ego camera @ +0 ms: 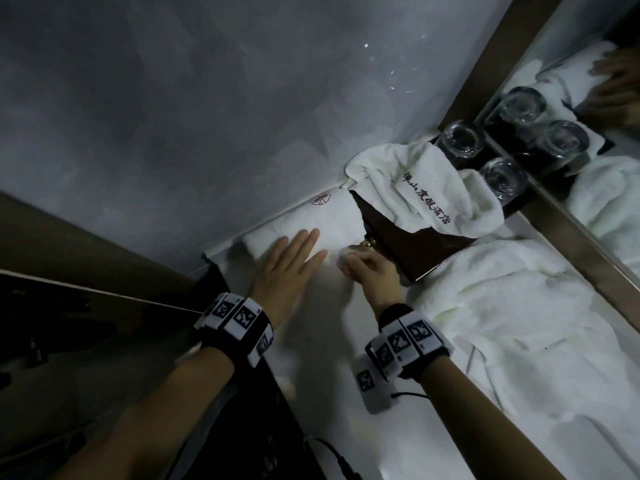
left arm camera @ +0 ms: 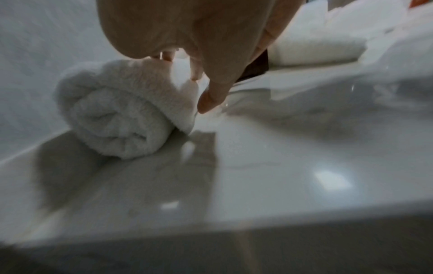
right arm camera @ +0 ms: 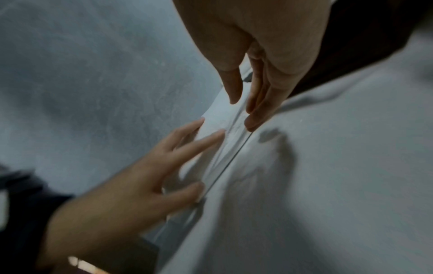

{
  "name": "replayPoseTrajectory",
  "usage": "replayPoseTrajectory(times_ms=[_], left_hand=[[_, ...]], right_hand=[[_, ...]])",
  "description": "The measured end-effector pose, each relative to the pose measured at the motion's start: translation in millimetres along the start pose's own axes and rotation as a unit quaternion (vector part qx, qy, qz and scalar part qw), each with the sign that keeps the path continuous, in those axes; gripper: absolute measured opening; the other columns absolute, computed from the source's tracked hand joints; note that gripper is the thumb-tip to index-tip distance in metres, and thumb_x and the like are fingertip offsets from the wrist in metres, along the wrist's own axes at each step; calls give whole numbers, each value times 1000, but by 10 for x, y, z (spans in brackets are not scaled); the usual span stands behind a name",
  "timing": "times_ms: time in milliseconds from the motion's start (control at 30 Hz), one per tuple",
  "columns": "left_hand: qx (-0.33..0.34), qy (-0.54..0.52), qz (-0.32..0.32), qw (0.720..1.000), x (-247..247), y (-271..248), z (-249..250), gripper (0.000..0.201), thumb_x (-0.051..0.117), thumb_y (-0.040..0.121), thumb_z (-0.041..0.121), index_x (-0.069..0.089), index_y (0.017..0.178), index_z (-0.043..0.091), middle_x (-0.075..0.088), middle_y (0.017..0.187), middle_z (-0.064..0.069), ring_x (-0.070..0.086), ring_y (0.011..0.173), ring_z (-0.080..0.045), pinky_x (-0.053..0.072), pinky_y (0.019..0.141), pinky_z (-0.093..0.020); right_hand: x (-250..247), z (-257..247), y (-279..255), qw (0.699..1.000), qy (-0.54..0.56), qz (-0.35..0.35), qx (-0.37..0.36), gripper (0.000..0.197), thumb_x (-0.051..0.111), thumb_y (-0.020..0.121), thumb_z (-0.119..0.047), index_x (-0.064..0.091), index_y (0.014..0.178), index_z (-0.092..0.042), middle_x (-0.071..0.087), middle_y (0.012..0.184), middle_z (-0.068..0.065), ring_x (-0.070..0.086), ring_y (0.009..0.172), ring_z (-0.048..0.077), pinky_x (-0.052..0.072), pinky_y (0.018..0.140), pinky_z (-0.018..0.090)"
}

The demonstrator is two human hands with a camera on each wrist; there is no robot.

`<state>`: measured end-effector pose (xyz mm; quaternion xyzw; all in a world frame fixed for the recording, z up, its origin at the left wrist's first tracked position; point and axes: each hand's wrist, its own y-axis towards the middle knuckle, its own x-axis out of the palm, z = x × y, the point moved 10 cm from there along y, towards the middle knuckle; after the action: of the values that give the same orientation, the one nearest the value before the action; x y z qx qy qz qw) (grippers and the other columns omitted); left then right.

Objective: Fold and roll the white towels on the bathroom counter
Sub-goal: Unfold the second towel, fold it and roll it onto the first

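A rolled white towel (ego camera: 332, 216) lies on the white counter (ego camera: 329, 341) against the grey wall, a red emblem at its far end. My left hand (ego camera: 291, 258) rests flat on it, fingers straight and spread. In the left wrist view the roll's spiral end (left arm camera: 117, 118) shows, with the left thumb (left arm camera: 206, 103) pointing down beside it. My right hand (ego camera: 367, 268) is at the roll's right end, next to the left hand. In the right wrist view its thumb and straight fingers (right arm camera: 255, 115) touch the towel (right arm camera: 218, 120).
A dark wooden box (ego camera: 388, 230) stands right of the roll, with a lettered white towel (ego camera: 426, 188) draped over it. Upturned glasses (ego camera: 460, 138) sit behind by the mirror (ego camera: 606, 150). A large loose white towel (ego camera: 519, 306) covers the counter's right side. The counter's edge drops off at left.
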<state>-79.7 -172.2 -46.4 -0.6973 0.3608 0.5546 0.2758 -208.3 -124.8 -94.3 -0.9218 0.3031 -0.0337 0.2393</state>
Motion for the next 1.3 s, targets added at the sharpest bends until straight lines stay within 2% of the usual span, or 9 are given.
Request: replayPoseTrajectory(times_ms=[167, 267, 467, 700, 833, 900, 1067, 1200, 1300], left_hand=[[3, -129, -12, 992, -230, -26, 206, 63, 63, 56, -5, 60, 118, 10, 54, 133, -17, 52, 123, -31, 43, 100, -47], [14, -239, -72, 968, -217, -28, 465, 60, 57, 71, -1, 47, 130, 11, 38, 144, -14, 38, 132, -29, 30, 107, -42], [38, -358, -160, 919, -82, -7, 1178, 56, 48, 86, 10, 30, 138, 10, 29, 142, -13, 33, 127, -30, 29, 105, -37], [-14, -506, -224, 833, -11, 6, 1610, 87, 66, 78, 23, 9, 143, 12, 31, 139, -20, 40, 123, -34, 38, 99, -40], [-90, -607, -119, 780, -238, 101, 1234, 59, 70, 78, 14, 40, 128, 9, 49, 123, -15, 51, 111, -29, 45, 88, -32], [-94, -592, -95, 795, -320, 94, 1029, 47, 69, 78, 11, 48, 119, 7, 58, 113, -14, 55, 103, -28, 42, 80, -25], [-121, -535, -81, 832, -440, -49, 668, 39, 59, 82, 10, 45, 118, 9, 55, 99, -10, 55, 90, -28, 48, 74, -35], [-168, -521, -30, 836, -516, -237, 295, 38, 59, 80, 5, 48, 117, 7, 52, 92, -6, 48, 83, -18, 33, 64, -19], [-181, -488, 8, 854, -617, -395, 69, 45, 60, 80, 3, 46, 122, 9, 57, 107, -17, 53, 97, -25, 35, 77, -20]], right_hand=[[-407, -201, -378, 979, -155, -17, -128, 17, 52, 86, 6, 64, 90, -5, 64, 86, 4, 64, 81, 22, 52, 80, 25], [-687, -399, -630, 927, -285, 13, -242, 44, 37, 70, 15, 62, 101, -2, 58, 105, 13, 57, 96, 23, 39, 85, 11], [-1209, -117, -705, 793, -571, 104, -184, 74, 47, 66, 17, 54, 129, -23, 36, 143, 21, 36, 127, 41, 30, 102, 45], [-1163, -190, -790, 851, -468, 60, -230, 50, 60, 61, 12, 63, 108, -2, 60, 114, 18, 54, 104, 38, 47, 81, 37], [-1115, -146, -852, 920, -323, 34, -220, 44, 68, 73, -4, 54, 115, -8, 59, 110, 7, 56, 97, 24, 38, 76, 20], [-1085, -144, -886, 935, -269, 23, -231, 55, 71, 74, -9, 46, 123, -10, 56, 114, 4, 53, 100, 16, 42, 84, 19], [-1196, -115, -993, 802, -516, 174, -245, 80, 68, 63, -2, 41, 137, -13, 41, 141, 20, 33, 131, 32, 32, 106, 47], [-1466, 138, -939, 826, -528, 160, -117, 70, 64, 79, -17, 32, 141, -22, 28, 150, 13, 17, 142, 33, 14, 111, 52], [-1345, 12, -1046, 830, -521, 110, -167, 45, 51, 84, -8, 46, 128, -13, 53, 127, 17, 47, 118, 38, 41, 89, 46]])
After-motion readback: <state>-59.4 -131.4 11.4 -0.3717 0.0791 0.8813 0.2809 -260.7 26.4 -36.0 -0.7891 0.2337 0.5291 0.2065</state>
